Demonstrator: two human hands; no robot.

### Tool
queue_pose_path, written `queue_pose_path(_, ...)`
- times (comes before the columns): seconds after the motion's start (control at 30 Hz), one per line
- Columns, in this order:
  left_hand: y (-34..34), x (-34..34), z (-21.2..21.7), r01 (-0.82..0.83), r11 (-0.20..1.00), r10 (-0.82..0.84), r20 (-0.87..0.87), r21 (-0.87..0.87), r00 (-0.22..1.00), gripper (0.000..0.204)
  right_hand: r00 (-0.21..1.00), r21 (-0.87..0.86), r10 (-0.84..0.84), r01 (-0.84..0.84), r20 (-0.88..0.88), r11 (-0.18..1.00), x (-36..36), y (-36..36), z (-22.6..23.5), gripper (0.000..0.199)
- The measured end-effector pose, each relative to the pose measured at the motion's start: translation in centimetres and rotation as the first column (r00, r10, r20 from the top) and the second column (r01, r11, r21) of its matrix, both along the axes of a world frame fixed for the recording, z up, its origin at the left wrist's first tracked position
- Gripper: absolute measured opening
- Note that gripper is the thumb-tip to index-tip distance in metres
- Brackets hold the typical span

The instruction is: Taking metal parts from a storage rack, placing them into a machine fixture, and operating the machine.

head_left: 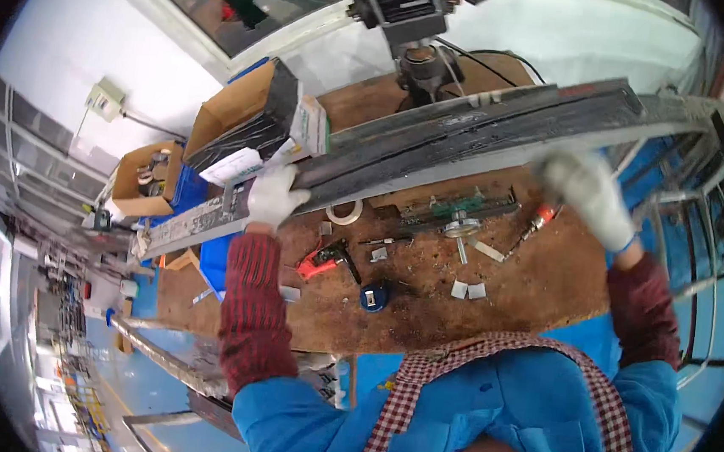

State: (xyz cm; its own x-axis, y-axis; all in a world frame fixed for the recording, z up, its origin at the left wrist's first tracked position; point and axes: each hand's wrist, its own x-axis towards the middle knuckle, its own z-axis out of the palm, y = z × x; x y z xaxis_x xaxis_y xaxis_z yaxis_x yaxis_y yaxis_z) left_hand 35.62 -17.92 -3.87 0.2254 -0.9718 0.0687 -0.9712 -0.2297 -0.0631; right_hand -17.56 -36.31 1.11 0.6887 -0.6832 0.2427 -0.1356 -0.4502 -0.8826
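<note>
A long dark metal profile with a grey lower edge runs across the view from lower left to upper right, held above a brown workbench. My left hand, in a white glove with a dark red knitted sleeve, grips the bar's underside near its left part. In another white glove, my right hand is blurred and holds the profile's lower edge further right. The bar's left end reaches past the bench edge.
On the bench lie a tape roll, a red hand tool, a blue tape measure, a green clamp fixture and small metal pieces. Open cardboard boxes stand at the back left. A drill press rises behind. Blue floor surrounds the bench.
</note>
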Motion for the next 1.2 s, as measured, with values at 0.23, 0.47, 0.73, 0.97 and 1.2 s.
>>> queue_pose_path(0.23, 9.8, -15.2, 1.8, -0.105, 0.985, 0.127, -0.164, 0.136, 0.978, 0.050, 0.988, 0.740, 0.076, -0.151, 0.134, 0.656, 4.6, 10.6, -13.7, 0.030)
queue_pose_path(0.47, 17.5, -28.3, 3.6, -0.237, 0.848, 0.346, -0.157, 0.474, 0.925, 0.054, 0.932, 0.856, -0.029, -0.320, 0.362, 0.405, 8.4, 16.8, -18.4, 0.016)
queue_pose_path(0.73, 17.7, -27.4, 1.2, 0.023, 0.907, 0.124, -0.320, 0.420, 0.939, 0.071, 0.929, 0.762, -0.238, -0.066, 0.282, 0.644, 1.1, 17.4, -13.4, 0.015)
queue_pose_path(0.97, 8.8, -31.7, 3.5, 0.311, 0.931, -0.263, -0.238, 0.191, 0.935, 0.072, 0.856, 0.432, -0.512, 0.434, 0.077, 0.790, -13.8, 17.5, 0.7, 0.025)
queue_pose_path(1.2, 2.8, -49.9, 12.1, 0.511, 0.801, -0.583, -0.217, -0.310, 0.783, 0.079, 0.672, 0.323, -0.679, 0.598, 0.295, 0.733, -35.9, 16.2, 10.1, 0.030)
